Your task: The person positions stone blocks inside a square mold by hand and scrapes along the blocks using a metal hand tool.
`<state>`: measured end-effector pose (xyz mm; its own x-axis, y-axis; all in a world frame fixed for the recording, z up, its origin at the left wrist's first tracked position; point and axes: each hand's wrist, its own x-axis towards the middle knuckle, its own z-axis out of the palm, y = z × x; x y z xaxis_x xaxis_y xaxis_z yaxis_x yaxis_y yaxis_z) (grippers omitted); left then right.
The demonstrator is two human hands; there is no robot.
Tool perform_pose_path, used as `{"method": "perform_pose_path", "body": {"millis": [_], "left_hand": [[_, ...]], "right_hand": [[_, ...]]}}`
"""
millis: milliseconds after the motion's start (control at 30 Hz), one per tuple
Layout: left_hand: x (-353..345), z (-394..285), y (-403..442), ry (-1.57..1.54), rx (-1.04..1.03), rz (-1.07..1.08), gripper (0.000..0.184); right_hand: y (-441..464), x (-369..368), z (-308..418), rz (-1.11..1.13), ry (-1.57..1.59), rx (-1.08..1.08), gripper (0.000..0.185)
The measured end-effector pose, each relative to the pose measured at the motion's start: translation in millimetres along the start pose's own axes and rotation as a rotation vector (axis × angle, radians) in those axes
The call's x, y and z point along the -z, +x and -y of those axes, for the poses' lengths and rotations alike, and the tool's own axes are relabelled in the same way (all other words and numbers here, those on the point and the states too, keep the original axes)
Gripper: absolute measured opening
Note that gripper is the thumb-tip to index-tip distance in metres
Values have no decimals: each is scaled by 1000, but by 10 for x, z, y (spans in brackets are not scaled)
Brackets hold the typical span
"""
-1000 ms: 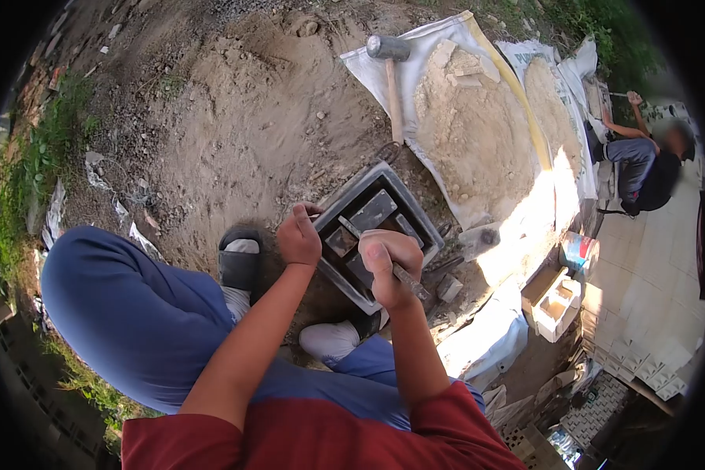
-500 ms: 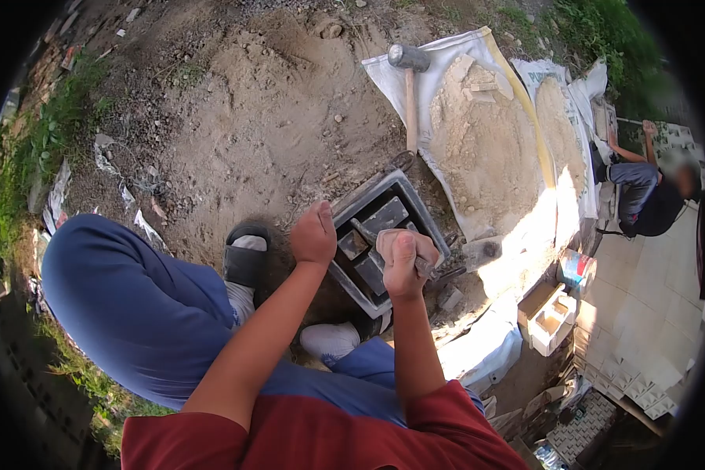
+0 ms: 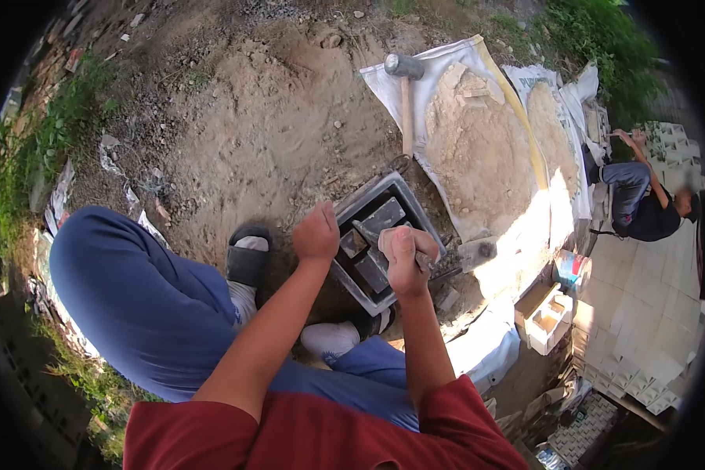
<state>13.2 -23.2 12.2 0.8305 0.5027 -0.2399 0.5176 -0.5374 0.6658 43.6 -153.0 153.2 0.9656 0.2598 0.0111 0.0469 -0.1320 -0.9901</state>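
Observation:
A dark box-shaped block mould (image 3: 351, 286) with raised grey inner cores (image 3: 385, 218) sits on the dirt between my feet. My left hand (image 3: 316, 233) is closed in a fist by the mould's left rim; whether anything is inside it is hidden. Over the mould's right part, my right hand (image 3: 407, 262) is wrapped round a pale grey, stone-like lump (image 3: 385, 243), thumb on top. A flat grey piece with a dark spot (image 3: 478, 253) lies just right of the mould.
A mallet (image 3: 406, 102) lies on a white sack (image 3: 380, 78) bearing a pile of sandy material (image 3: 478, 157). Farther right are a pale hollow block (image 3: 548, 319), a bucket (image 3: 572, 269) and a seated person (image 3: 650, 204) near stacked blocks. Sandy ground (image 3: 251, 133) spreads ahead.
My right hand has lowered slightly and turned a little over the mould, still closed. My left hand is almost unchanged. The seated person's arms have shifted. The view has moved slightly.

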Motion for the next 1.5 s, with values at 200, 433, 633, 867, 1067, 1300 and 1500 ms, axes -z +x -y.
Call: {"method": "perform_pose_path", "body": {"millis": [200, 433, 633, 867, 1067, 1300, 1500], "left_hand": [[-33, 25, 20, 32, -72, -33, 41], [-57, 64, 26, 38, -35, -43, 49], [-81, 64, -40, 112, -41, -44, 49], [-75, 105, -74, 79, -59, -46, 47], [-102, 82, -15, 76, -67, -60, 47], [-87, 75, -30, 102, -72, -58, 47], [-101, 90, -19, 78, -106, -98, 48]], "right_hand": [[-127, -96, -190, -84, -86, 285, 44], [-99, 8, 224, -6, -45, 327, 41], [-190, 74, -137, 27, -129, 220, 33], [-212, 63, -289, -5, -52, 203, 37], [-87, 42, -39, -11, 11, -6, 39], [-97, 20, -198, -75, 105, -10, 46], [-161, -36, -200, -71, 33, 148, 42]]}}
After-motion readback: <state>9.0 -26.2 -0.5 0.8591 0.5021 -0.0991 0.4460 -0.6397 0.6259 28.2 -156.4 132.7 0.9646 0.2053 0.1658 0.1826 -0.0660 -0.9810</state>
